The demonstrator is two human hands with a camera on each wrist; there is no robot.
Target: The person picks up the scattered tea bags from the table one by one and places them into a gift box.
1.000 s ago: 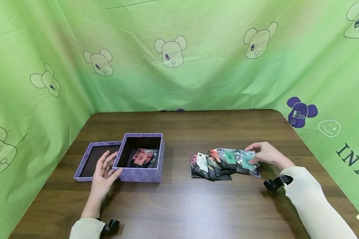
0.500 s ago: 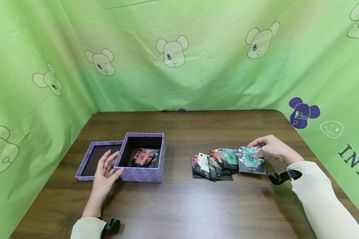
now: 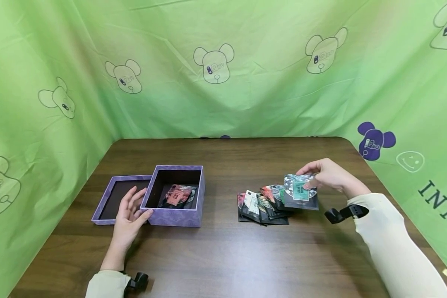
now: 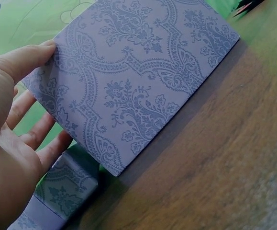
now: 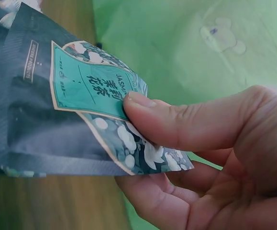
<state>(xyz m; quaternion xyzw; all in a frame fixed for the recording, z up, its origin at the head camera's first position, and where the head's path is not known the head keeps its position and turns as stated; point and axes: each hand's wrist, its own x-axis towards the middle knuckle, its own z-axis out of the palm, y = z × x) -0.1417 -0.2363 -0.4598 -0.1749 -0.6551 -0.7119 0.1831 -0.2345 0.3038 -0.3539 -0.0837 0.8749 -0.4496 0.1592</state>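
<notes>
Jasmine tea sachet point(image 3: 299, 193) is pinched between thumb and fingers of a right hand point(image 3: 331, 179), at the right end of a pile of at least five more sachets point(image 3: 252, 205) on a wooden table point(image 3: 223, 256). Left hand point(image 3: 128, 221), fingers relaxed, touches the corner of one purple box point(image 3: 175, 218) holding overlapped, uncountable packets point(image 3: 176, 196); one upturned lid point(image 3: 103, 203) lies beside.
</notes>
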